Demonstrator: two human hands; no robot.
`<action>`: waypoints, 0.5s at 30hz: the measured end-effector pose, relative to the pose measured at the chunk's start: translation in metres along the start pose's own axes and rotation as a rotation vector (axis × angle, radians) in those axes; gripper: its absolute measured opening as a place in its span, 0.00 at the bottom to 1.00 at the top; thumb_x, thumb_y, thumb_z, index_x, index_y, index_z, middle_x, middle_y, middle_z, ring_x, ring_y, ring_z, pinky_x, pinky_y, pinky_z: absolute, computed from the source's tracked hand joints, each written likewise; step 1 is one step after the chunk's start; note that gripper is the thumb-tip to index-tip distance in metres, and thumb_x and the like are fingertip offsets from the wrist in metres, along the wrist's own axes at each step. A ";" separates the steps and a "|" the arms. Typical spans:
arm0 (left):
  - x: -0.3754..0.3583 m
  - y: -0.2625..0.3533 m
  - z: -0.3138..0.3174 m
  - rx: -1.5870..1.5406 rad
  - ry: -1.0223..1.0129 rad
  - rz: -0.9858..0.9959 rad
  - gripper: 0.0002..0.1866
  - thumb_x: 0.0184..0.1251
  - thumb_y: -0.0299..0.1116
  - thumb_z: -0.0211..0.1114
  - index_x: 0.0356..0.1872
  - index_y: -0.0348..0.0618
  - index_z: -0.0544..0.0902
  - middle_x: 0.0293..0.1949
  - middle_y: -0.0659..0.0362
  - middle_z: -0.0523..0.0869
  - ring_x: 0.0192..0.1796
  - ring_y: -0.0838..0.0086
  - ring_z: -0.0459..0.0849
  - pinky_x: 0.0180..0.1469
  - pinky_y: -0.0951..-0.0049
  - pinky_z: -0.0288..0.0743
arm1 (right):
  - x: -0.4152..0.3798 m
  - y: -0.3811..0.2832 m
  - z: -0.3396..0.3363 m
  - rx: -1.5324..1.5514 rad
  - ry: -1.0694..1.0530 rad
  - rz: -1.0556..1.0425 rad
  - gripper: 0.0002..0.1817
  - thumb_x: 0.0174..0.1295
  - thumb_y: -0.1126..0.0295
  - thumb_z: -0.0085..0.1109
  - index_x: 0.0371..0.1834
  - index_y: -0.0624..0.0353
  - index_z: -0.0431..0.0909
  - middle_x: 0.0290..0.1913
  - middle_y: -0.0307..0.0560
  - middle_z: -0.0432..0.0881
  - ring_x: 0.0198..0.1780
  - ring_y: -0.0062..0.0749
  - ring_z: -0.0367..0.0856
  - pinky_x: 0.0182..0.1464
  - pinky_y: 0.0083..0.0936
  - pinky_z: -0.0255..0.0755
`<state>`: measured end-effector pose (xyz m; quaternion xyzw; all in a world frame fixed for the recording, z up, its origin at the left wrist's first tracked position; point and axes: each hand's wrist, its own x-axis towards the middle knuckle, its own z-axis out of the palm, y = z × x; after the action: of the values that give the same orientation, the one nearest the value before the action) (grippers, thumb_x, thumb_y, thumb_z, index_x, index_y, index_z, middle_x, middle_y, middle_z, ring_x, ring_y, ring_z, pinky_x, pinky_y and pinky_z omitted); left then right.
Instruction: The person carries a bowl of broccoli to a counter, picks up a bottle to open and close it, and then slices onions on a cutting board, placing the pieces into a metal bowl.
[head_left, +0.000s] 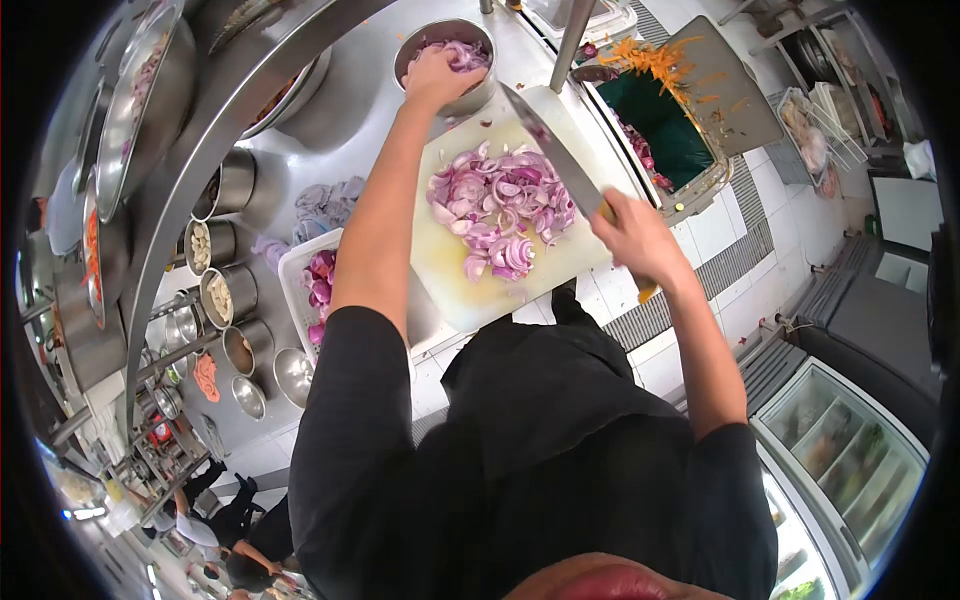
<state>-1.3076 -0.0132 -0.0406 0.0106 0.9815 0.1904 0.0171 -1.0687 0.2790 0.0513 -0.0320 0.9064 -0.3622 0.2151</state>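
The right hand (638,238) is closed firmly around the handle of a knife (550,145), its long blade slanting to the far left over the cutting board. The left hand (435,75) reaches into a metal pot (472,106), fingers part-curled among sliced onion; the fingertips are buried, so whether they grip any, I cannot tell. Sliced red onion (500,205) lies heaped mid-board, on the white cutting board (455,300) (yellowed in patches at the near end). Left of it, a white basket (290,275) of whole red onions is partly covered by the left arm. Farther left, a crumpled cloth (325,205) sits before a row of metal containers (240,245), some contents shadowed. At far right, orange shreds (650,62) hang at the edge of a green-lined bin (650,115). Well beyond, at left, people (230,530) appear small, partly cut off.
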 end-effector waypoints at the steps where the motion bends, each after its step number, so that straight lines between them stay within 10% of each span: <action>1: -0.008 -0.004 0.000 -0.004 0.000 0.001 0.32 0.54 0.60 0.76 0.57 0.56 0.90 0.69 0.54 0.81 0.67 0.56 0.79 0.70 0.55 0.70 | -0.016 0.018 0.005 0.094 0.003 0.065 0.15 0.72 0.63 0.58 0.40 0.67 0.73 0.22 0.52 0.79 0.20 0.35 0.83 0.26 0.35 0.76; 3: -0.032 -0.014 0.007 0.065 0.457 0.331 0.33 0.54 0.60 0.76 0.59 0.54 0.89 0.67 0.52 0.81 0.66 0.54 0.79 0.67 0.56 0.73 | -0.048 0.059 0.019 0.206 0.034 0.147 0.15 0.73 0.62 0.58 0.41 0.67 0.74 0.23 0.55 0.81 0.20 0.37 0.84 0.27 0.35 0.77; 9: -0.180 0.001 0.052 -0.118 0.153 0.320 0.43 0.52 0.67 0.76 0.66 0.53 0.84 0.68 0.51 0.79 0.68 0.52 0.75 0.71 0.43 0.65 | -0.085 0.146 0.087 0.368 0.087 0.332 0.14 0.73 0.64 0.58 0.44 0.68 0.74 0.20 0.44 0.78 0.18 0.24 0.77 0.24 0.29 0.73; 15: -0.172 0.060 0.074 -0.084 0.119 0.236 0.48 0.44 0.76 0.75 0.67 0.61 0.84 0.73 0.55 0.75 0.72 0.50 0.70 0.70 0.44 0.63 | -0.021 0.106 0.120 0.137 0.180 0.255 0.21 0.70 0.59 0.63 0.45 0.71 0.75 0.29 0.66 0.85 0.33 0.62 0.87 0.39 0.48 0.79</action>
<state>-1.1326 0.0656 -0.0816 0.1142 0.9639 0.2321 -0.0631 -0.9898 0.2844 -0.0898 0.1304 0.8919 -0.3943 0.1790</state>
